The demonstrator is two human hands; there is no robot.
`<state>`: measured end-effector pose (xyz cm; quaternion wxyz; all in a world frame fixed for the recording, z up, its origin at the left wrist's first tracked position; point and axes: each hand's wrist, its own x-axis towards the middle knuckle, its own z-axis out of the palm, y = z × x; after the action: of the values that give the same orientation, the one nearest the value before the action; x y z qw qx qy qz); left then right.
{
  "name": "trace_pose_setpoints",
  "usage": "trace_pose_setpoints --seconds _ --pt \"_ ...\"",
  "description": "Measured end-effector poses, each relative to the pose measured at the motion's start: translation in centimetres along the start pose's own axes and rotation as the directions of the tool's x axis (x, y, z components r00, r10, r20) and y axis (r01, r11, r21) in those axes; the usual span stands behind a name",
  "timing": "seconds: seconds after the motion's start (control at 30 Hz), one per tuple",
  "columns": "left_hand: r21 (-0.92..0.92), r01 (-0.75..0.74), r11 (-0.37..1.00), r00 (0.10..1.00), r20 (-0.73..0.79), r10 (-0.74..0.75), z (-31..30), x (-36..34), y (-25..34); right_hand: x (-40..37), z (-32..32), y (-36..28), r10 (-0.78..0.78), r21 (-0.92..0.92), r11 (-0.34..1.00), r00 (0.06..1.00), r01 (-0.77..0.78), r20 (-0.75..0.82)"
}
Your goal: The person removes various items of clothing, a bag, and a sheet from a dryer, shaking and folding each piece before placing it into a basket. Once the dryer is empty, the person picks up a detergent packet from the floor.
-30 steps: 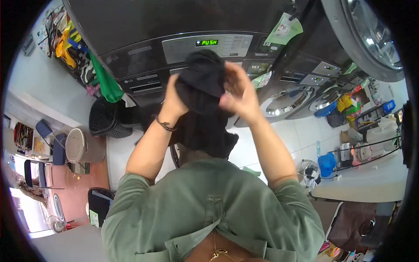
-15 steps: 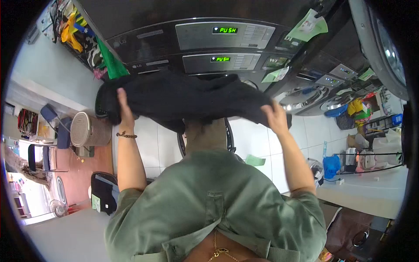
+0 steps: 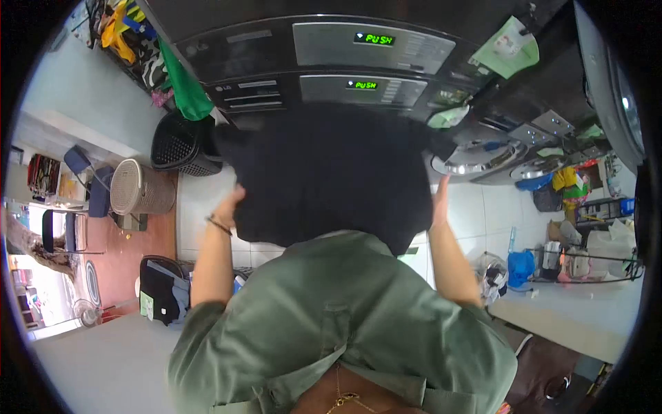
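Black cloth (image 3: 331, 176) spread between the left hand (image 3: 227, 209), closed on one side edge, and the right hand (image 3: 439, 207), at the opposite edge, grip indiscernible.

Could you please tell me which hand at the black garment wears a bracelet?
The left hand: a dark bracelet circles its wrist, whereas the right hand, across the black garment, shows a bare wrist.

The garment (image 3: 331, 179) is before the lower control panel (image 3: 363, 88), right of the basket (image 3: 183, 146).
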<state>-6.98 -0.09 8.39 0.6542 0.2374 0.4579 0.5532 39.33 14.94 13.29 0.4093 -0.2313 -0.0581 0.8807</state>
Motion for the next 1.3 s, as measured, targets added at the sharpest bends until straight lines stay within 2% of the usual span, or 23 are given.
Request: trace_pose_setpoints --seconds 0.07,0.17,0.33,0.43,0.47,0.53,0.57,0.63,0.67,0.73,0.8,0.83,0.9,0.93,0.97,1.0,1.03,1.07,1.1,1.13,1.17,1.2,1.3 --pt "0.129 0.057 0.99 0.998 0.017 -0.059 2.9 -1.5 0.2 -0.4 -3.3 2.7 -0.167 -0.281 0.952 0.974 0.12 -0.15" --pt "0.159 0.024 0.987 0.961 -0.277 0.021 0.5 -0.6 0.3 0.4 -0.9 -0.1 -0.374 -0.86 0.508 0.89 -0.039 -0.261" --pt "0.174 -0.362 0.916 0.82 -0.407 0.402 3.6 -1.0 4.1 1.7 2.8 -2.2 -0.502 -0.73 0.587 0.865 0.351 0.012" --pt "0.569 -0.278 0.774 0.634 -0.497 0.592 2.8 -2.7 5.4 0.3 2.5 -4.5 -0.722 -0.933 -0.045 0.634 0.356 0.276" --pt "0.506 -0.406 0.761 0.625 -0.454 0.635 3.4 -3.8 6.0 -0.3 2.3 -4.9 -0.745 -0.904 -0.218 0.535 0.368 0.398" --pt "0.636 -0.515 0.575 0.498 -0.324 0.805 3.3 -5.5 7.0 -2.4 5.7 -4.4 -0.735 -0.725 0.12 0.552 0.678 0.394" --pt "0.586 -0.56 0.586 0.58 -0.228 0.782 3.9 -7.0 8.0 -3.6 4.5 -6.0 -0.597 -0.685 0.358 0.72 0.634 0.354" --pt "0.332 -0.634 0.698 0.748 0.034 0.663 3.5 -9.3 9.9 -3.8 4.0 -8.6 -0.423 -0.55 0.499 0.742 0.67 0.52" --pt "0.367 -0.682 0.632 0.73 0.281 0.624 1.3 -9.0 11.2 -3.9 5.5 -9.1 -0.33 -0.484 0.611 0.757 0.626 0.564" --pt "0.243 -0.606 0.757 0.743 -0.167 0.648 3.1 -7.3 12.1 -1.5 8.0 -9.0 -0.617 -0.636 0.488 0.752 0.598 0.233" --pt "0.769 -0.378 0.515 0.522 -0.283 0.805 8.6 -4.3 14.4 2.1 10.0 -8.1 -0.708 -0.795 0.335 0.692 0.506 0.141" --pt "0.702 -0.363 0.613 0.522 -0.392 0.758 8.6 -2.3 14.4 3.4 11.8 -5.6 -0.786 -0.757 0.308 0.603 0.577 0.14" --pt "0.753 -0.38 0.537 0.522 -0.305 0.797 10.7 0.1 12.6 3.9 13.3 -0.7 -0.839 -0.869 0.133 0.521 0.477 0.157" --pt "0.889 -0.21 0.408 0.584 -0.22 0.781 13.9 -0.4 12.0 3.8 13.4 2.5 -0.783 -0.868 0.076 0.568 0.491 0.253" --pt "0.834 -0.437 0.336 0.609 0.0 0.793 15.7 0.0 10.0 2.7 14.5 6.3 -0.683 -0.871 0.059 0.656 0.487 0.32" --pt "0.88 -0.46 0.117 0.677 0.263 0.687 16.0 0.1 8.3 2.0 13.8 8.4 -0.436 -0.913 0.078 0.837 0.4 0.329" --pt "0.776 -0.625 0.079 0.593 0.407 0.695 18.7 -0.7 7.4 1.3 13.3 11.0 -0.252 -0.837 0.403 0.924 0.371 0.289" --pt "0.753 -0.646 0.121 0.587 0.389 0.71 20.1 -0.7 5.8 1.5 12.9 11.4 -0.146 -0.815 0.432 0.922 0.386 0.359" --pt "0.823 -0.522 0.226 0.707 0.269 0.654 17.9 0.7 2.9 1.6 12.5 11.9 -0.037 -0.794 0.466 0.905 0.391 0.424" --pt "0.854 -0.432 0.289 0.826 0.246 0.507 17.0 1.2 3.1 2.6 12.2 10.2 0.011 -0.823 0.223 0.843 0.523 0.538" --pt "0.815 -0.491 0.307 0.819 0.312 0.481 16.6 1.5 2.9 2.9 12.5 8.2 0.034 -0.876 0.068 0.876 0.477 0.48" --pt "0.77 -0.548 0.327 0.805 0.38 0.455 16.3 1.7 2.8 3.7 12.5 7.1 -0.081 -0.82 -0.303 0.844 0.485 0.53" --pt "0.66 -0.614 0.433 0.78 0.591 0.204 16.3 3.6 4.1 5.7 11.9 6.2 0.004 -0.567 -0.629 0.732 0.531 0.681"
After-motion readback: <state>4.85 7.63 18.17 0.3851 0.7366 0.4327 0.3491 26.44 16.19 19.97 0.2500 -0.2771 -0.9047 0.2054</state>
